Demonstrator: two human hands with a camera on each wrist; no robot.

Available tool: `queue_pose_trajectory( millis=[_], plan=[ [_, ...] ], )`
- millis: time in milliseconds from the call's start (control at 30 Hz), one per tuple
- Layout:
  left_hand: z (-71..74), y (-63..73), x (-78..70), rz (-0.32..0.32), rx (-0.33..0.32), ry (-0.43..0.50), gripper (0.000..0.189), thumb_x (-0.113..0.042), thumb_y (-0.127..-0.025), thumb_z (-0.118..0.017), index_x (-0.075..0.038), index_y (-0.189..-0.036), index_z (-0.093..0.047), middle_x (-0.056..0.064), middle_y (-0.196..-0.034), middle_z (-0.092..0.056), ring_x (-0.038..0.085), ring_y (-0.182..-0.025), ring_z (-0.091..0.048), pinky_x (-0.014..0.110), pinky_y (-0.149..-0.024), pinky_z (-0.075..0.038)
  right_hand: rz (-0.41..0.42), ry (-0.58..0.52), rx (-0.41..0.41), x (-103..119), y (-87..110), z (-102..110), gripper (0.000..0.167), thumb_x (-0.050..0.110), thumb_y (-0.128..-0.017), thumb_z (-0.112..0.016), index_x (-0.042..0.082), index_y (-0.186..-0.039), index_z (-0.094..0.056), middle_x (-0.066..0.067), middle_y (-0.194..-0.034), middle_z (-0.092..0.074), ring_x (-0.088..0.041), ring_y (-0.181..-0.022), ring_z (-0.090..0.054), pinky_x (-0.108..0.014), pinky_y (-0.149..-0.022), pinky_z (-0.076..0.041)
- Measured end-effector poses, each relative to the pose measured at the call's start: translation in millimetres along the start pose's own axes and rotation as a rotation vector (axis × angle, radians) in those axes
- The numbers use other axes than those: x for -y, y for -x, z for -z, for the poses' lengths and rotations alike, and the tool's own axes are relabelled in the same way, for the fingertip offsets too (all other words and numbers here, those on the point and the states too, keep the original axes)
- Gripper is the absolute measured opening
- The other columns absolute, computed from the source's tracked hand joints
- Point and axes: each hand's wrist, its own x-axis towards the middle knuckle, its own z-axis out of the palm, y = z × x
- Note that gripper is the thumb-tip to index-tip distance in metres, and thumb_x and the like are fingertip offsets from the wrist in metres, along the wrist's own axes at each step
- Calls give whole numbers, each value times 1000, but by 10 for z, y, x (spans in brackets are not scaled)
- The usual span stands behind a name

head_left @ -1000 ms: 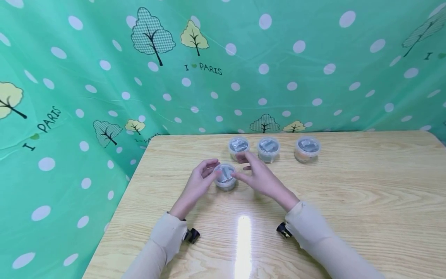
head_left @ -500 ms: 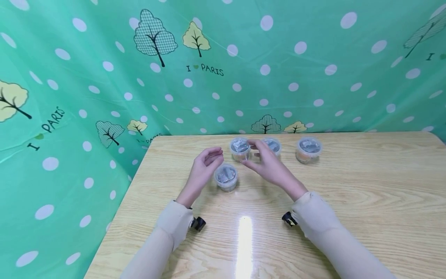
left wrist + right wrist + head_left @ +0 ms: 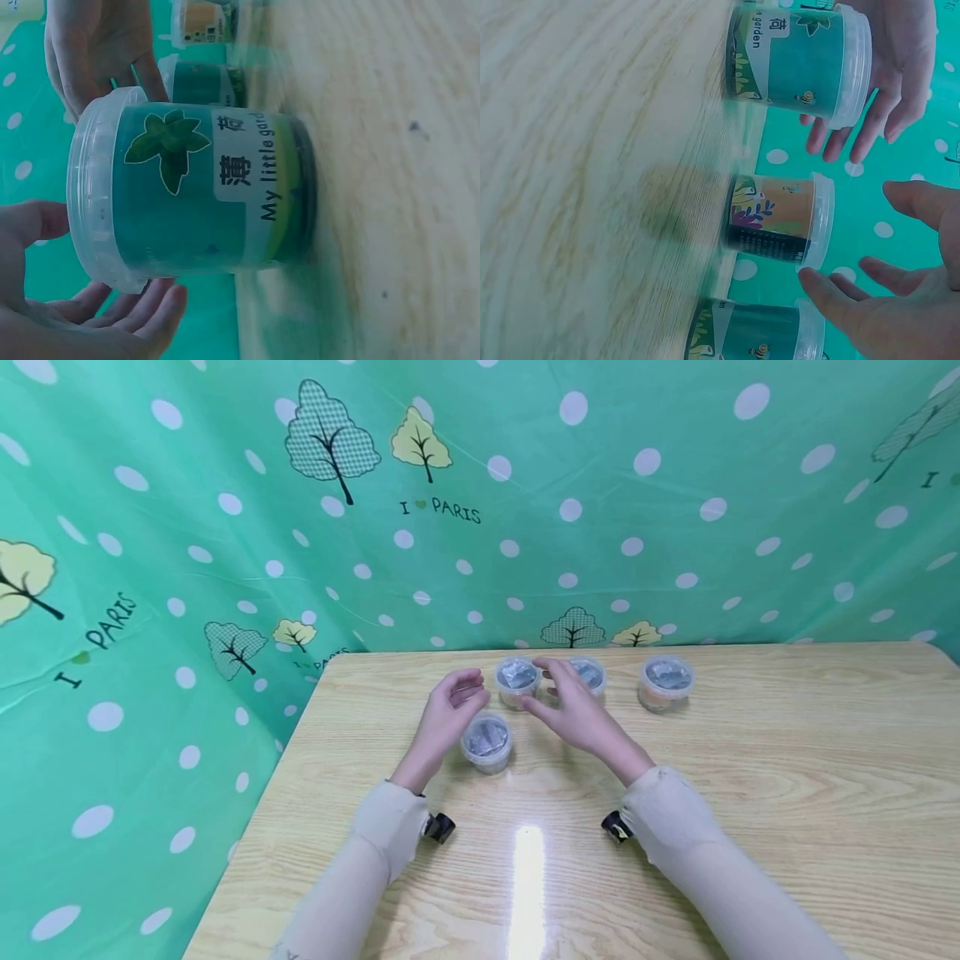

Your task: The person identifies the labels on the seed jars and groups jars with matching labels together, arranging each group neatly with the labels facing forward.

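Note:
A small lidded plastic tub (image 3: pixel 486 743) with a green "My little garden" label (image 3: pixel 180 187) stands upright on the table. My left hand (image 3: pixel 450 714) hovers just beside and behind it, fingers loosely bent, holding nothing; the left wrist view shows its thumb close to the lid. Behind that, an orange-labelled tub (image 3: pixel 517 687) stands upright. My right hand (image 3: pixel 581 714) is at this tub's right side, thumb and fingers spread apart, with the fingertips (image 3: pixel 814 281) right at its lid. A third tub (image 3: pixel 591 673), green-labelled, is partly hidden behind the right hand.
A further orange tub (image 3: pixel 664 683) stands to the right in the back row. The wooden table (image 3: pixel 787 793) ends at a green polka-dot cloth (image 3: pixel 637 527) hanging behind and at the left. A light reflection streaks the table's front.
Both hands have left the front tub, which stays in place. My right hand has moved back and right toward the rear tubs; my left has shifted slightly away from me.

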Motion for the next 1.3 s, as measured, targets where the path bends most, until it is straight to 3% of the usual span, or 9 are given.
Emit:
queue_pose_trajectory(
  millis=[333,700,1067,1300],
  plan=[
    [-97,-160,-51,15,28,-43,51,-19,-97,-64,-1,-142,-47,19,-142,-53,31,-131,-52,41,-110,-45,-39,49,9,-3,-72,0,72,27,-97,-65,0,-152,-28,-26,-152,-34,-46,-130,-47,-58,-108,-42],
    [-141,-272,-52,64,42,-49,53,-24,-98,-63,-4,-143,-46,18,-145,-50,30,-134,-49,42,-110,-45,-103,34,56,-5,-151,-41,85,40,-96,-63,3,-157,-18,-24,-161,-21,-43,-146,-26,-61,-117,-25],
    [-125,-302,-9,150,85,-93,58,-32,-98,-62,-7,-146,-43,14,-145,-50,30,-134,-49,43,-112,-42,-139,13,71,-46,-185,-144,82,33,-99,-61,1,-157,-12,-27,-161,-15,-44,-147,-22,-59,-119,-21],
    [-142,-310,25,157,107,-89,55,-25,-99,-60,-5,-146,-41,15,-142,-51,31,-132,-50,42,-111,-44,-142,-17,70,-51,-196,-183,80,28,-100,-58,-6,-155,-10,-31,-159,-20,-45,-145,-28,-54,-119,-25]
  ],
)
